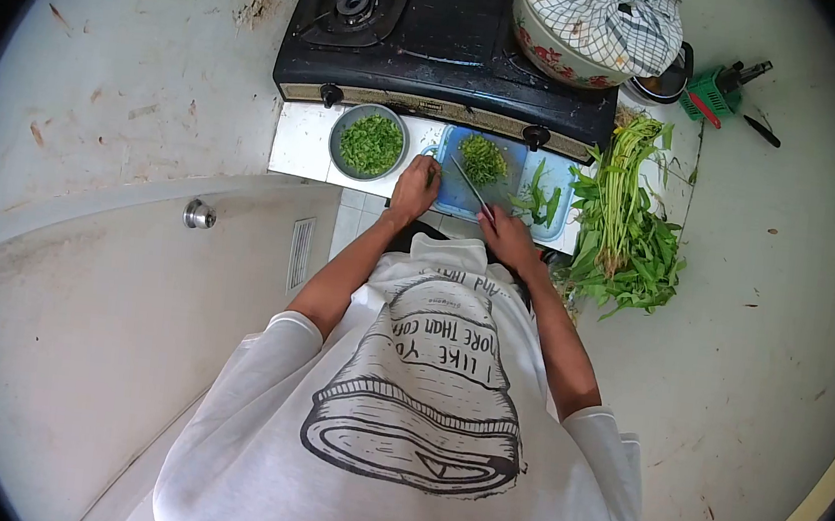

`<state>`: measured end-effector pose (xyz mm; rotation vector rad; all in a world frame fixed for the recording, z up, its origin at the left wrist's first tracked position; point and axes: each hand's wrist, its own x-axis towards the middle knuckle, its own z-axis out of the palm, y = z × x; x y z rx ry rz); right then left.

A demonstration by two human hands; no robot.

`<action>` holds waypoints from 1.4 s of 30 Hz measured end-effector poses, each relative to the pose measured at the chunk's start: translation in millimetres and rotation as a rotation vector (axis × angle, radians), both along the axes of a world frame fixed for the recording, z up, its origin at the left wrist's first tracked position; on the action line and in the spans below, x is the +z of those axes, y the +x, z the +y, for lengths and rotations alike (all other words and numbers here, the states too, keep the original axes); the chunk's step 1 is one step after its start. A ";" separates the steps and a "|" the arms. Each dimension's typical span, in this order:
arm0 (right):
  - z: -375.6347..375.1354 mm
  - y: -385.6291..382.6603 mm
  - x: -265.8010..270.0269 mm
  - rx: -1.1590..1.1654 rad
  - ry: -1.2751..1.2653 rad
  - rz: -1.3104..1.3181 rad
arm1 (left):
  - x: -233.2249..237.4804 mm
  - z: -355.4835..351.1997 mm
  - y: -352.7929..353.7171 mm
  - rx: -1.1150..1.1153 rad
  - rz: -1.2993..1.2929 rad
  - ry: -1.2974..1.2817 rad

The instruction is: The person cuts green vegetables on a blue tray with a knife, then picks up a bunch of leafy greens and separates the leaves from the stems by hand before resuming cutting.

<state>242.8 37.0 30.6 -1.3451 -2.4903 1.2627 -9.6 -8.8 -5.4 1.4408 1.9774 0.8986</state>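
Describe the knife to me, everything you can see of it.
The knife has a slim, metallic-looking blade. The right hand wraps its handle, hiding most of it. The blade slants forward and left over the blue cutting board, its tip beside the chopped greens; contact with either is unclear.

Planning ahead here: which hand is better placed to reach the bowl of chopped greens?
Probably the left hand. It is close beside the bowl, at the left end of the blue board. The right hand holds the knife and is farther from the bowl.
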 end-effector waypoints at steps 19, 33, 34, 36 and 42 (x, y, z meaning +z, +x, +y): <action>-10.4 -29.5 1.3 0.105 0.127 -0.256 | 1.5 -3.0 -0.4 -0.072 0.038 -0.009; 0.2 -26.5 1.8 0.063 0.125 -0.236 | -3.9 0.5 -3.3 -0.081 -0.013 0.022; 1.4 -27.2 4.8 0.073 0.121 -0.230 | -3.1 1.4 -3.9 -0.074 -0.019 0.015; 2.0 -28.3 10.5 0.090 0.112 -0.218 | -2.5 1.5 -2.5 -0.065 -0.012 0.017; 0.8 -32.5 -1.8 0.185 0.086 -0.234 | -1.3 1.0 -1.9 -0.066 -0.001 0.016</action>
